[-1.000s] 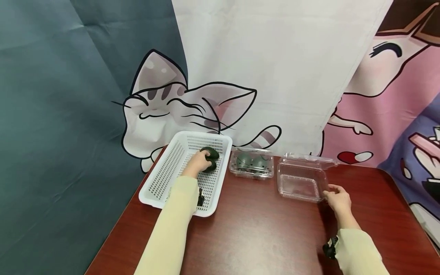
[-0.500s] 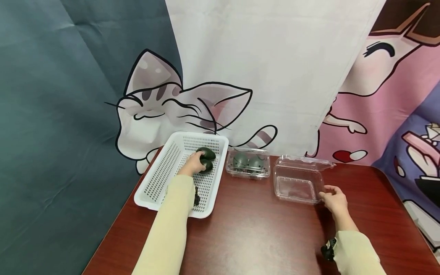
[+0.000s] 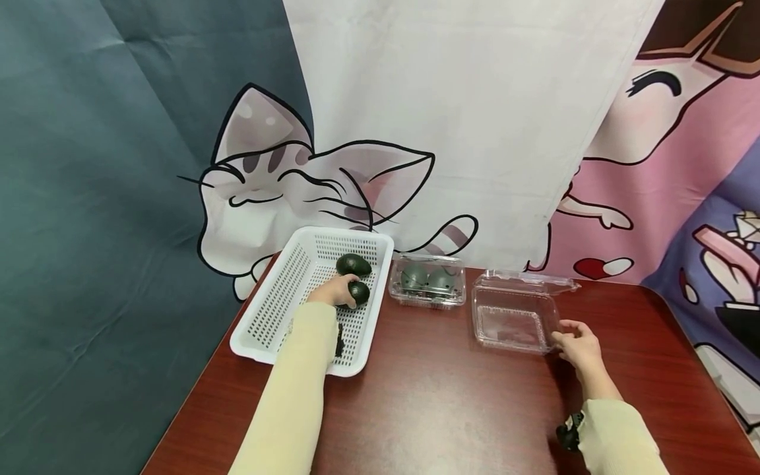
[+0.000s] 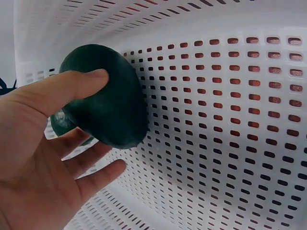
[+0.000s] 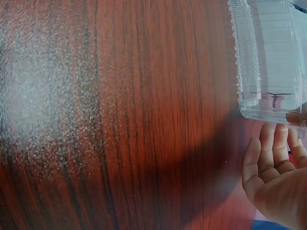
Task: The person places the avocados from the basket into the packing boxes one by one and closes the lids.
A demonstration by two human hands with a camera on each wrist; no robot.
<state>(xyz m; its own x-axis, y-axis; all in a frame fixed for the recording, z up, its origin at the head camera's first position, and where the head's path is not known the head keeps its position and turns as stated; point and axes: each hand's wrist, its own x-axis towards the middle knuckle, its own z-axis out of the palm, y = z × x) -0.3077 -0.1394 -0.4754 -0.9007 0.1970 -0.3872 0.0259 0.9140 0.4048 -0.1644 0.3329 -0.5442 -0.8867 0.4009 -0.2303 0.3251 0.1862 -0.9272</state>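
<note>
Cartoon-printed cloth [image 3: 475, 99] hangs behind a red-brown table [image 3: 433, 402], where the left hand [image 3: 332, 291] grasps the nearer avocado [image 3: 359, 293], at 3 o'clock inside the white basket [image 3: 375, 310]. From the head, fingers cover that avocado's 9 o'clock end; in the left wrist view it mostly hides the farther avocado [image 3: 353, 264], and its long axis runs from 11 to 5 o'clock. The farther one points roughly 9 to 3; half a second ago fingertips overlapped it, now it shows nearly whole. The right hand [image 3: 580, 344] pinches the open clear box [image 3: 512, 323] at its 4 o'clock corner; the right wrist view crops the box.
</note>
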